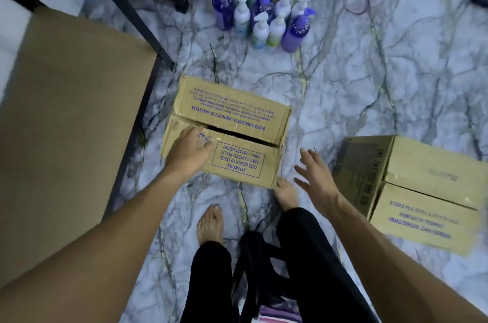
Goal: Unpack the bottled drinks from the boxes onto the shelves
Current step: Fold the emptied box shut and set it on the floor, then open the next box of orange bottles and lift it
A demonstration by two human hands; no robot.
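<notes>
1. Under the left grip [190, 153], a printed cardboard box [227, 116] sits on the marble-veined floor [343, 85]. Its flaps are shut but for a dark slit, so the contents are hidden.
2. The left grip rests flat on the near flap, fingers loosely extended.
3. The right grip [314, 177] hovers beside that box's corner, fingers spread, holding nothing.
4. Right of it lies a second closed carton [427, 190], its print blurred.
5. Beyond both grips stand clustered plastic pump bottles [261, 8], white and purple.
6. Left of the left grip, a brown shelf board [68, 124] is cut off by the frame edge.
</notes>
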